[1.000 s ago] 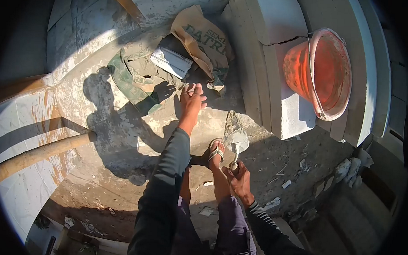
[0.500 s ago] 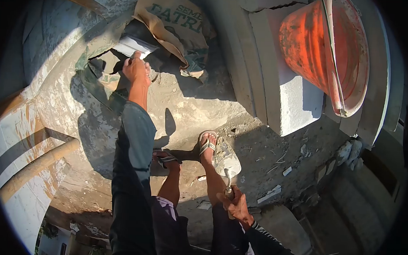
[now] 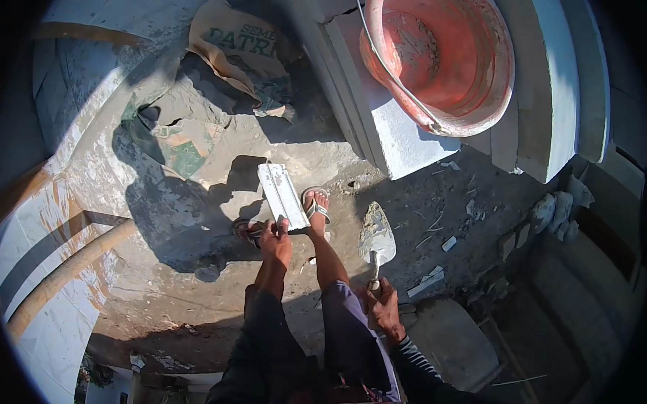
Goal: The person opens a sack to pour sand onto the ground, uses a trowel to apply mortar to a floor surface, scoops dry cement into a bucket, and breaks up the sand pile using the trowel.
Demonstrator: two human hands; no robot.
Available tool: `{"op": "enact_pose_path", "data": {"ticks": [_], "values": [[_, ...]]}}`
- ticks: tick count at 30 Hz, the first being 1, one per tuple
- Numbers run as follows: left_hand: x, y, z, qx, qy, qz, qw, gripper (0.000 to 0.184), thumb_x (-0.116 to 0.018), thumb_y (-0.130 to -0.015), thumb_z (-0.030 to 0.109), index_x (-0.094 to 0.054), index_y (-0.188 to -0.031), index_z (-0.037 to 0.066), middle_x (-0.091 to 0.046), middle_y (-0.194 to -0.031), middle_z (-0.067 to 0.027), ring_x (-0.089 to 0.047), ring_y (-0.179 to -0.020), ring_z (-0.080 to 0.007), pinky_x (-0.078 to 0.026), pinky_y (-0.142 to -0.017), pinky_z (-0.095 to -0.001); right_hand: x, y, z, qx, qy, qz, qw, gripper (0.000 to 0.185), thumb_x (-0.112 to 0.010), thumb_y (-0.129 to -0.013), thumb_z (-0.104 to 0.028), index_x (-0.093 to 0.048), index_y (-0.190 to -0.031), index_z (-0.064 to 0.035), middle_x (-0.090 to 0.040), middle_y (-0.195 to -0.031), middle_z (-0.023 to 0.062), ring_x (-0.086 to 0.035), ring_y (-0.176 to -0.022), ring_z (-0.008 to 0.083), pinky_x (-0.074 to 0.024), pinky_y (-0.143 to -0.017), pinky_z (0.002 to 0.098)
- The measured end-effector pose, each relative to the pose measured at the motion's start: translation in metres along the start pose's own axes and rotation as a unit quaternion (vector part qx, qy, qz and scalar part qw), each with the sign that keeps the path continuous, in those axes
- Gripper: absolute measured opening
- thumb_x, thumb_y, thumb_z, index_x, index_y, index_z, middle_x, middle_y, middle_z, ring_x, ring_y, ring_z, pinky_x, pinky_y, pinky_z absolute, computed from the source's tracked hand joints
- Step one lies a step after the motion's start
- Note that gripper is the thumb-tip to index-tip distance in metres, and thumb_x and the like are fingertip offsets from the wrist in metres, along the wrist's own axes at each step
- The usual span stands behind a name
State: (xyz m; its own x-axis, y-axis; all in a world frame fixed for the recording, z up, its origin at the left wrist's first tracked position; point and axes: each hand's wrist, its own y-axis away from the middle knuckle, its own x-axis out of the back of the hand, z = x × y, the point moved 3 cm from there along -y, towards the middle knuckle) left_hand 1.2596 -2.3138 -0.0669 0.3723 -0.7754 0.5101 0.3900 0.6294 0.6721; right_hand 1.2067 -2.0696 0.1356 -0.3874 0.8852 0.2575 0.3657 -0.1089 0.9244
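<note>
A white grooved piece of moulding (image 3: 284,195) is in my left hand (image 3: 276,244), whose fingers grip its lower end. It hangs over the ground in front of my sandalled feet. My right hand (image 3: 385,305) is wrapped round the handle of a trowel (image 3: 378,236). The blade points away from me, with grey residue on it, to the right of the moulding.
An orange bucket (image 3: 442,56) with a wire handle sits on a white ledge (image 3: 411,139) at the upper right. Torn cement sacks (image 3: 240,46) lie at the upper left. A bamboo pole (image 3: 68,271) juts in from the left. Debris is scattered at the right.
My left hand reached to the white moulding by the sacks, took hold of it and brought it back towards me. The trowel stayed in my right hand. The view has shifted.
</note>
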Motion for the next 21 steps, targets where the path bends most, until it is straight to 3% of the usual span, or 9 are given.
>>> {"op": "enact_pose_path", "data": {"ticks": [2, 4, 6, 7, 12, 14, 17, 19, 21], "values": [[-0.037, 0.029, -0.004, 0.035, -0.006, -0.073, 0.997, 0.028, -0.065, -0.086, 0.027, -0.058, -0.087, -0.001, -0.061, -0.071, -0.0163, -0.063, -0.070, -0.0305, -0.047, -0.063, -0.0397, 0.020, -0.009, 0.032, 0.064, 0.079, 0.039, 0.994, 0.036, -0.074, -0.076, -0.030, -0.052, -0.082, -0.0025, -0.053, -0.061, 0.0033, -0.049, -0.050, 0.0108, -0.0395, -0.047, 0.0285], [-0.081, 0.034, -0.011, 0.129, 0.112, -0.099, 0.980, 0.030, -0.067, -0.087, 0.028, -0.058, -0.096, 0.001, -0.059, -0.079, -0.0073, -0.056, -0.066, -0.0139, -0.046, -0.051, -0.0347, 0.027, -0.002, 0.015, 0.021, 0.047, 0.034, 0.998, 0.030, -0.074, -0.078, -0.024, -0.052, -0.081, -0.0034, -0.051, -0.057, 0.0033, -0.048, -0.049, 0.0115, -0.0372, -0.046, 0.0288], [-0.121, 0.019, -0.031, -0.048, 0.016, -0.053, 0.997, 0.034, -0.067, -0.087, 0.027, -0.060, -0.107, 0.001, -0.059, -0.081, -0.0073, -0.054, -0.066, -0.0141, -0.044, -0.048, -0.0328, 0.038, -0.007, 0.017, 0.025, 0.085, 0.058, 0.994, 0.031, -0.074, -0.078, -0.025, -0.052, -0.082, -0.0031, -0.051, -0.058, 0.0030, -0.048, -0.051, 0.0114, -0.0374, -0.048, 0.0287], [-0.154, 0.006, -0.070, 0.012, 0.107, -0.086, 0.990, 0.031, -0.066, -0.087, 0.024, -0.060, -0.107, 0.002, -0.057, -0.079, -0.0065, -0.054, -0.063, -0.0144, -0.044, -0.050, -0.0302, 0.042, -0.010, 0.016, 0.041, 0.128, 0.067, 0.989, 0.031, -0.074, -0.078, -0.026, -0.053, -0.082, -0.0030, -0.051, -0.059, 0.0024, -0.046, -0.053, 0.0115, -0.0374, -0.049, 0.0291], [-0.139, 0.024, -0.017, 0.094, 0.214, -0.065, 0.970, 0.014, -0.059, -0.090, 0.017, -0.054, -0.088, 0.004, -0.054, -0.071, -0.0028, -0.051, -0.053, -0.0121, -0.045, -0.051, -0.0279, 0.052, -0.017, 0.028, 0.024, 0.127, 0.057, 0.990, 0.038, -0.073, -0.077, -0.033, -0.053, -0.083, -0.0014, -0.052, -0.063, 0.0042, -0.047, -0.057, 0.0131, -0.0395, -0.053, 0.0313], [-0.135, 0.020, -0.016, 0.041, 0.249, -0.064, 0.966, 0.023, -0.055, -0.091, 0.022, -0.055, -0.090, -0.001, -0.063, -0.092, -0.0119, -0.058, -0.060, -0.0161, -0.051, -0.054, -0.0296, 0.049, -0.023, 0.023, 0.001, 0.125, 0.042, 0.991, 0.046, -0.073, -0.077, -0.041, -0.053, -0.084, 0.0000, -0.053, -0.065, 0.0055, -0.047, -0.061, 0.0135, -0.0414, -0.057, 0.0322], [-0.105, 0.012, -0.005, 0.054, 0.257, -0.075, 0.962, 0.026, -0.057, -0.092, 0.027, -0.055, -0.086, 0.002, -0.063, -0.085, -0.0092, -0.058, -0.060, -0.0131, -0.047, -0.054, -0.0259, 0.040, -0.038, 0.010, 0.060, 0.148, -0.008, 0.987, 0.044, -0.069, -0.080, -0.038, -0.054, -0.093, 0.0012, -0.058, -0.071, 0.0129, -0.055, -0.064, 0.0231, -0.0443, -0.061, 0.0362], [-0.067, 0.002, 0.017, 0.004, 0.230, -0.063, 0.971, 0.034, -0.059, -0.092, 0.036, -0.054, -0.085, 0.004, -0.061, -0.074, -0.0055, -0.058, -0.060, -0.0125, -0.041, -0.054, -0.0230, 0.023, -0.052, -0.010, 0.212, 0.214, -0.014, 0.953, 0.040, -0.063, -0.085, -0.031, -0.052, -0.105, 0.0017, -0.061, -0.080, 0.0224, -0.060, -0.076, 0.0396, -0.0469, -0.067, 0.0428], [-0.022, -0.008, 0.047, -0.002, 0.226, -0.041, 0.973, 0.041, -0.055, -0.093, 0.042, -0.053, -0.083, 0.002, -0.058, -0.069, -0.0046, -0.057, -0.055, -0.0125, -0.042, -0.054, -0.0264, 0.006, -0.066, -0.029, 0.252, 0.227, -0.034, 0.940, 0.041, -0.061, -0.086, -0.029, -0.049, -0.111, 0.0010, -0.061, -0.086, 0.0251, -0.059, -0.081, 0.0442, -0.0474, -0.070, 0.0451]]}}
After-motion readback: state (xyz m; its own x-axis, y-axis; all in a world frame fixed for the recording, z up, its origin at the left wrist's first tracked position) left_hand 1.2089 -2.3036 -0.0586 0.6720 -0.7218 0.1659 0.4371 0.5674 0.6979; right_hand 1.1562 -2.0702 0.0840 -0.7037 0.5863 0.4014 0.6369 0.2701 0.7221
